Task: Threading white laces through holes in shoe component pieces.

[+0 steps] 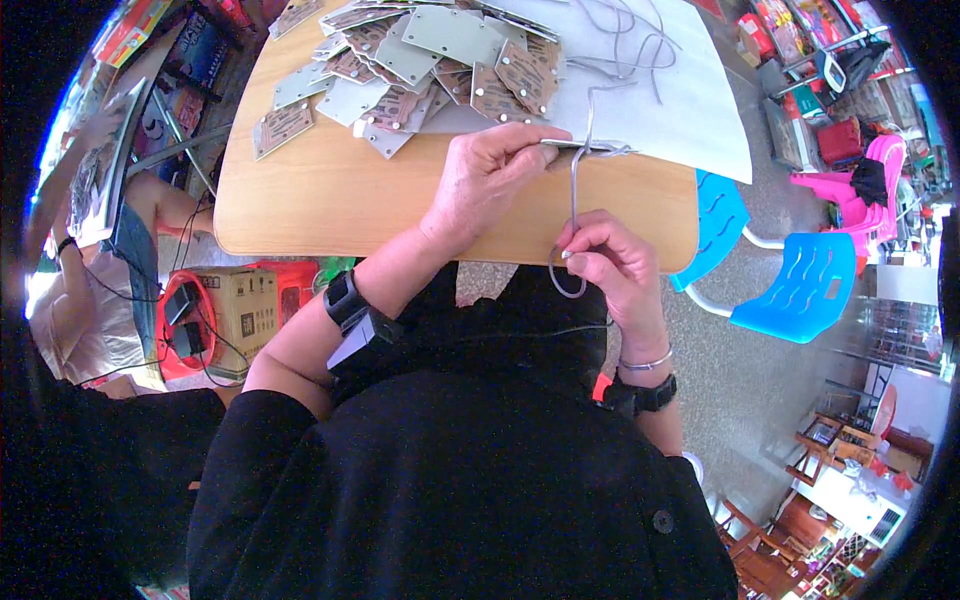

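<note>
My left hand (495, 170) is closed over the table's near half, pinching a thin flat grey board (580, 145) seen almost edge-on. A grey cord (574, 195) passes over the board's right part and hangs down from it. Lower and to the right, my right hand (618, 265) is closed with thumb and forefinger on the cord, which curls in a small loop below the fingers. Beyond my hands lies a heap of small flat boards (455, 35), some grey and some brown-printed, with small white studs at their corners.
A white sheet (690, 110) covers the right part of the wooden table (330, 205), with loose cord (625, 60) lying on it. Blue chairs (795, 290) stand at the right. On the left are a person's arm (70, 270), a red stool (190, 290) and a cardboard box (240, 310).
</note>
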A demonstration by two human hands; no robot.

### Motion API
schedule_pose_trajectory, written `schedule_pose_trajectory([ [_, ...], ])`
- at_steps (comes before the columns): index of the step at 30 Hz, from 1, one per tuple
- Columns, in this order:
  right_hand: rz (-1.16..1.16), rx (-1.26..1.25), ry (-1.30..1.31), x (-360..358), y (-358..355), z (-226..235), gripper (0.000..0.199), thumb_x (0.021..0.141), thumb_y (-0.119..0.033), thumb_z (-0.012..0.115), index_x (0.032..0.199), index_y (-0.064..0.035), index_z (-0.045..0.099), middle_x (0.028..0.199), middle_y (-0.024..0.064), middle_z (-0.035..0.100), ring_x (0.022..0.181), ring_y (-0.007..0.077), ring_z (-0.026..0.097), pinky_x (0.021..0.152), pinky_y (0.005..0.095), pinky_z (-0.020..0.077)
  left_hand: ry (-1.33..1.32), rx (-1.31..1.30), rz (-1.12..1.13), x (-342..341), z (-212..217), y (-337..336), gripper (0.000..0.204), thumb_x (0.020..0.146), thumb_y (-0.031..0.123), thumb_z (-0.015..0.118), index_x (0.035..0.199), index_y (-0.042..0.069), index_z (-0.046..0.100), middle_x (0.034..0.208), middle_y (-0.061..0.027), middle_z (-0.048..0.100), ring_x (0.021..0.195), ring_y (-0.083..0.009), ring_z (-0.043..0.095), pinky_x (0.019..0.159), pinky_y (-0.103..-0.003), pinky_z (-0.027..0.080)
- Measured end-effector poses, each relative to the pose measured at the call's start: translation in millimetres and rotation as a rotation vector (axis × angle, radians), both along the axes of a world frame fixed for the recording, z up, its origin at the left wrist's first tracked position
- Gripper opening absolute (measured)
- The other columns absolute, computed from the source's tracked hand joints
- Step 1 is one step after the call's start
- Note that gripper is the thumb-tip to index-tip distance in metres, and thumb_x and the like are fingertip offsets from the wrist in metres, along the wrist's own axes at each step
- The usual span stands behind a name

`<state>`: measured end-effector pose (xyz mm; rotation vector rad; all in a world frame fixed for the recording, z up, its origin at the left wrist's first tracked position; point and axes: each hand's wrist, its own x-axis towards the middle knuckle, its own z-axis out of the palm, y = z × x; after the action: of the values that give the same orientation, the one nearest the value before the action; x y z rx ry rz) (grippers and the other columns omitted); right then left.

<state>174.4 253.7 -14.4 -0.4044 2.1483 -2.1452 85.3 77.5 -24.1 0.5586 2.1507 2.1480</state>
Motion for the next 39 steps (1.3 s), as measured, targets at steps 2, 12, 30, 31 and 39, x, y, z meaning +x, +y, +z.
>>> schedule_pose_trajectory([
  [2,-0.007,0.001,-0.042,1.3,0.0,2.6,0.005,0.081,-0.004,0.061,0.085,-0.0019,0.059,0.094,0.0069,0.058,0.085,0.0138,0.055,0.075,0.0256,0.0442,-0.016,-0.007,-0.004,1.2,3.2,0.5,0.022,0.087,0.007,0.052,0.103,0.002,0.067,0.067,0.004,0.051,0.06,-0.0018,0.042,0.052,-0.019,0.036],
  [12,-0.156,-0.003,-0.014,-0.7,3.8,13.2,0.004,0.083,-0.003,0.058,0.086,-0.0025,0.057,0.091,0.0035,0.056,0.074,0.0063,0.051,0.064,0.0199,0.0425,-0.241,0.131,-0.12,1.1,7.8,-2.6,0.023,0.091,0.016,0.056,0.099,-0.004,0.065,0.08,-0.0048,0.066,0.076,-0.0095,0.062,0.071,-0.023,0.049],
  [30,-0.598,0.237,0.301,-8.6,6.9,17.5,0.003,0.079,-0.001,0.062,0.081,-0.0029,0.061,0.087,0.0034,0.059,0.071,0.0096,0.053,0.062,0.0218,0.0423,-0.23,0.079,-0.067,-1.8,4.4,0.9,0.023,0.089,0.017,0.06,0.096,-0.004,0.065,0.077,-0.0046,0.065,0.073,-0.0084,0.061,0.068,-0.022,0.049],
  [31,-0.599,0.236,0.302,-7.5,7.0,21.2,0.003,0.079,-0.001,0.062,0.081,-0.0029,0.061,0.087,0.0034,0.059,0.071,0.0096,0.053,0.062,0.0218,0.0423,-0.229,0.079,-0.068,-1.9,5.2,1.3,0.023,0.089,0.017,0.06,0.096,-0.004,0.065,0.077,-0.0046,0.065,0.073,-0.0084,0.061,0.068,-0.022,0.049],
  [39,-0.41,0.515,0.285,-26.5,-31.4,34.3,0.007,0.082,-0.008,0.062,0.08,-0.0031,0.059,0.073,0.0089,0.061,0.061,0.0187,0.057,0.056,0.029,0.045,-0.281,0.03,-0.046,-3.0,11.6,1.9,0.026,0.089,0.02,0.061,0.095,-0.005,0.064,0.078,-0.0064,0.065,0.071,-0.0107,0.063,0.065,-0.023,0.051],
])
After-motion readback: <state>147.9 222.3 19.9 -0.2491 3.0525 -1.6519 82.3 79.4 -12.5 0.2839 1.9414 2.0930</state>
